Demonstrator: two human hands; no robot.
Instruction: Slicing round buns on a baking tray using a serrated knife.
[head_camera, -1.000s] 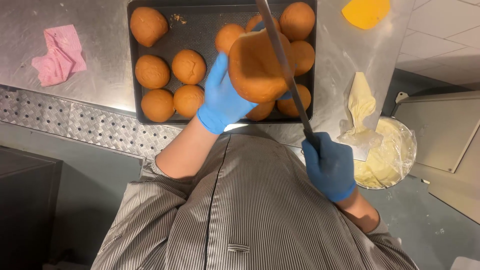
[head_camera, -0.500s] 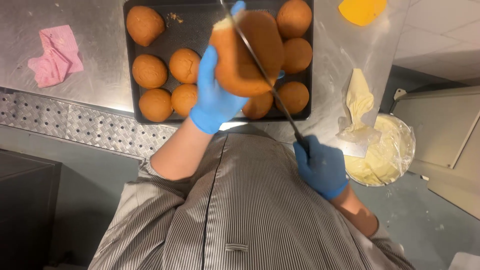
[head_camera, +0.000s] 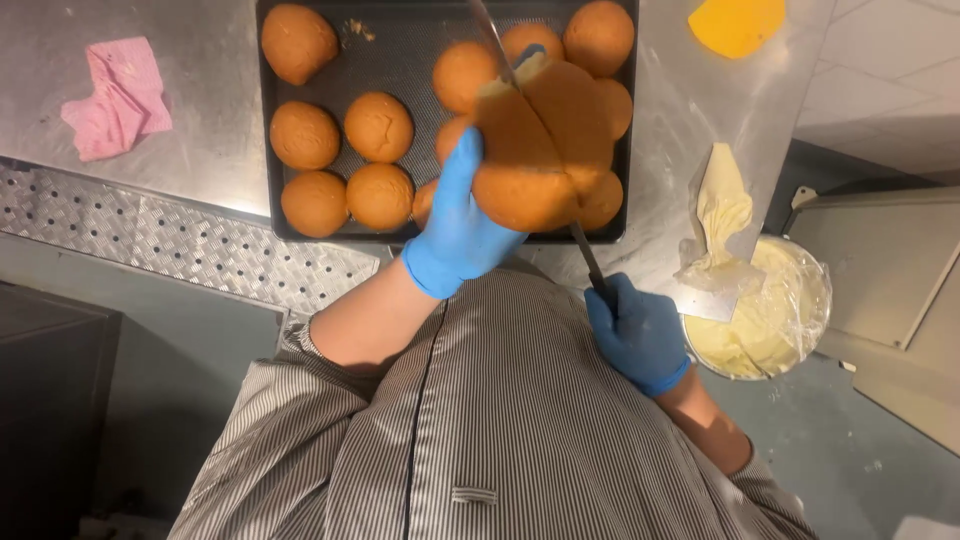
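Note:
My left hand (head_camera: 462, 228), in a blue glove, holds a round golden-brown bun (head_camera: 540, 150) up over the near edge of a dark baking tray (head_camera: 420, 45). My right hand (head_camera: 636, 335), also gloved in blue, grips the black handle of a long knife (head_camera: 585, 255). The blade runs through the bun, which is split open along the cut and shows pale crumb at its top. Several more buns (head_camera: 378, 126) lie in rows on the tray, some hidden behind the held bun.
The tray rests on a steel worktop (head_camera: 210, 100). A pink cloth (head_camera: 115, 100) lies at the left. A yellow scraper (head_camera: 735, 22) sits at the top right. A piping bag (head_camera: 722, 215) and a bowl of pale cream (head_camera: 775, 310) stand at the right, by my right hand.
The knife has cut deeper into the bun, which now gapes open along the blade. My left hand has turned the bun slightly; my right hand has stayed low near my chest.

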